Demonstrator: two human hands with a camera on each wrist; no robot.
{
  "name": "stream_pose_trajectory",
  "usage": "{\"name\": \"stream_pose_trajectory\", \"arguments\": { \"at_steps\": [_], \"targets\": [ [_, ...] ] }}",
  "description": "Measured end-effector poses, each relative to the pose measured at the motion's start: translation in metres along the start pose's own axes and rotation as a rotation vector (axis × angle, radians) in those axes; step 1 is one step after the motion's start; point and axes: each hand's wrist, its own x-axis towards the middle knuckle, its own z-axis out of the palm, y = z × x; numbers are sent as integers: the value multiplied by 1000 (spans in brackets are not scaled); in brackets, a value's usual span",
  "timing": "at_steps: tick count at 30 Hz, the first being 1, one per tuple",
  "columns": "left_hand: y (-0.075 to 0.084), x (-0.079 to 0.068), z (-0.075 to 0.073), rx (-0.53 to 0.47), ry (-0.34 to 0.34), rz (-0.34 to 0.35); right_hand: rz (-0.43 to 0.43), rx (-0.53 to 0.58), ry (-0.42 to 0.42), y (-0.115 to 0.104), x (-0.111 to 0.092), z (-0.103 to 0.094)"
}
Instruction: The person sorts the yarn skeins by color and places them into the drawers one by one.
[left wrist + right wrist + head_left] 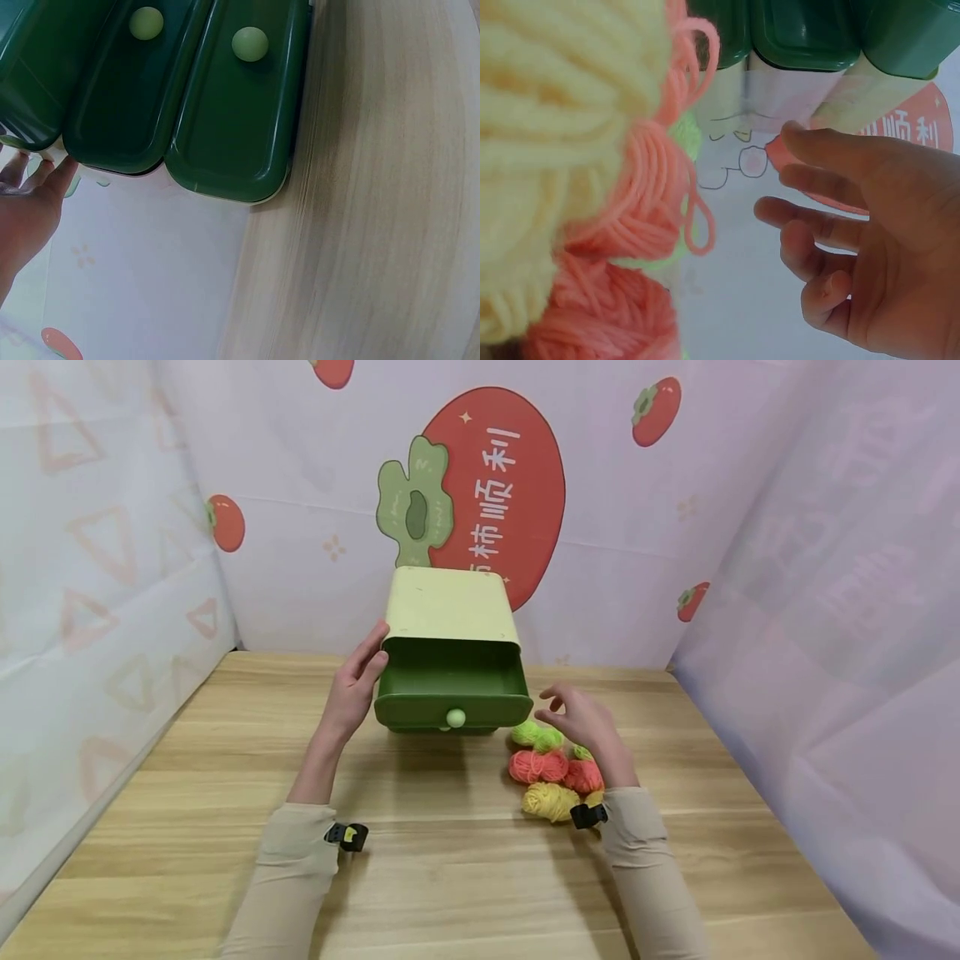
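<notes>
A small chest of drawers [453, 606] with a cream casing stands at the back of the table, its green top drawer [416, 712] pulled out, with a pale round knob [455, 718]. My left hand [352, 689] rests its fingers against the chest's left side. Two lower green drawer fronts [232, 127] are pushed in, as the left wrist view shows. To the right of the chest, my right hand [581, 718] hovers with loosely bent fingers, holding nothing. Beneath and beside it lie green yarn [536, 735], red yarn [537, 767] and yellow yarn [550, 802].
The wooden table [442, 885] stretches toward me and to both sides. Behind it hangs a white cloth backdrop [300, 593] printed with red fruit, close to the chest's back. Cloth walls stand at the left and right.
</notes>
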Motion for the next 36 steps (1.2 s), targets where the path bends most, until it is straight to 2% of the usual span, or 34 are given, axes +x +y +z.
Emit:
{"name": "stream_pose_trajectory", "arguments": {
  "at_steps": [6,9,17,19,24,26,28,32,36],
  "targets": [
    [1,3,-2,-1,-1,11,-82,4,-39,-2,5,-2],
    [1,4,0,-2,-7,15,-92,-19,-75,1,7,-2],
    [0,2,2,-5,-20,15,-53,-96,-275,17,6,1],
    [-2,1,1,-6,-19,19,-41,-85,-328,20,6,1],
    [-21,6,-2,-15,-12,24,-16,-24,-413,25,6,3],
    [-28,8,-3,-17,-6,34,-17,-29,-420,26,7,4],
    [-23,6,-2,-16,-7,33,-22,-27,-428,27,8,5],
    [-24,7,-2,-19,-3,48,-23,-23,-448,27,8,5],
    [-33,9,-4,-16,5,61,-26,-52,-442,27,9,5]
  ]
}}
